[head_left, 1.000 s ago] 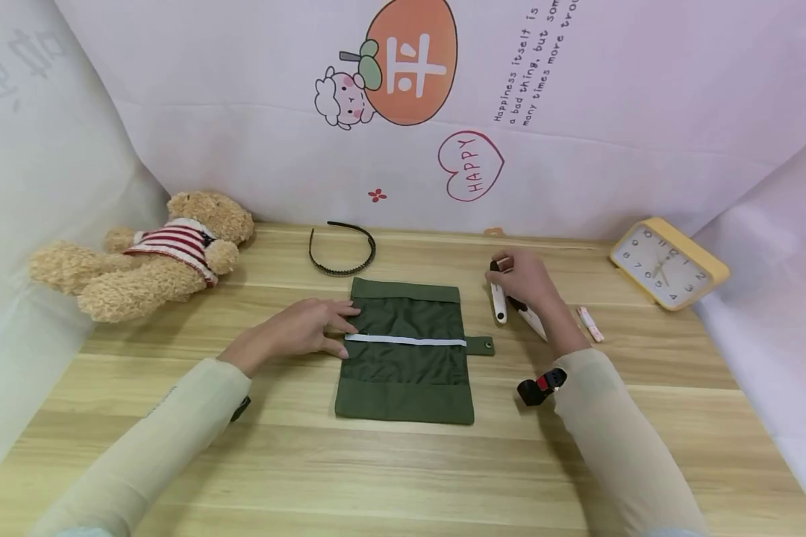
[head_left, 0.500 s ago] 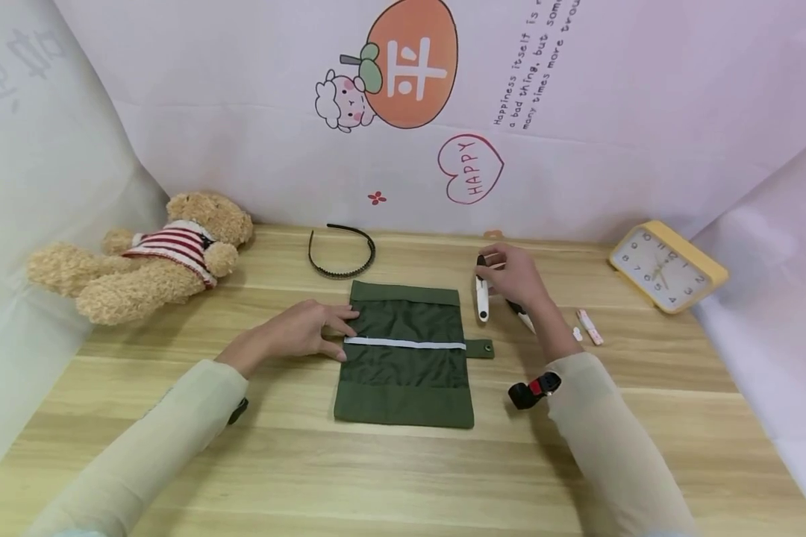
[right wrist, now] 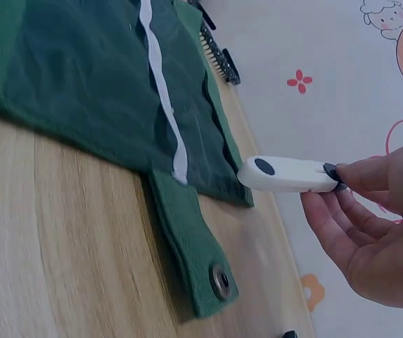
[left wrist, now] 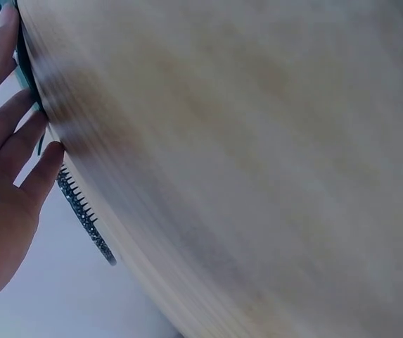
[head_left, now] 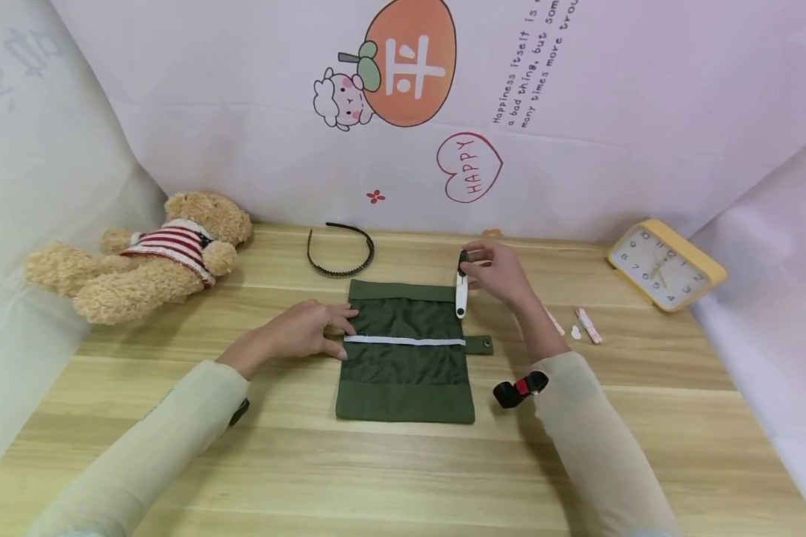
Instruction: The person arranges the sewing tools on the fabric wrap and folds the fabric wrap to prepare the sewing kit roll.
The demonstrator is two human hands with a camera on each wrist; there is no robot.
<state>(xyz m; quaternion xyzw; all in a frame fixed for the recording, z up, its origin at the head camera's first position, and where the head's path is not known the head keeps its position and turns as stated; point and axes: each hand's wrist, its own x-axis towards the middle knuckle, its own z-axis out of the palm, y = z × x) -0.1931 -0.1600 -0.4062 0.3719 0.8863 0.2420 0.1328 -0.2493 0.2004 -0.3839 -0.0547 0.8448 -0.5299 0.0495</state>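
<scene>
A dark green cloth roll (head_left: 403, 403) lies unfolded on the table, a white elastic band (head_left: 403, 341) across its middle and a snap tab (head_left: 480, 344) on its right side. My left hand (head_left: 305, 328) rests on its left edge, fingers extended; the left wrist view shows this hand (left wrist: 8, 176) at that edge. My right hand (head_left: 504, 274) pinches a slim white tool with a black end (head_left: 461, 294) between thumb and fingers. Over the roll's upper right corner, the tool points toward me. In the right wrist view, the white tool (right wrist: 292, 174) shows a dark oval near its free end.
A black headband (head_left: 340, 272) lies behind the roll. At the left is a teddy bear (head_left: 168, 261), at the right a yellow clock (head_left: 668, 265). A small pink-and-white piece (head_left: 587, 326) and a white bit (head_left: 575, 332) lie right of my right forearm.
My right hand has carried the white tool left, from beside the roll to over its upper right corner. My left hand has stayed on the roll's left edge.
</scene>
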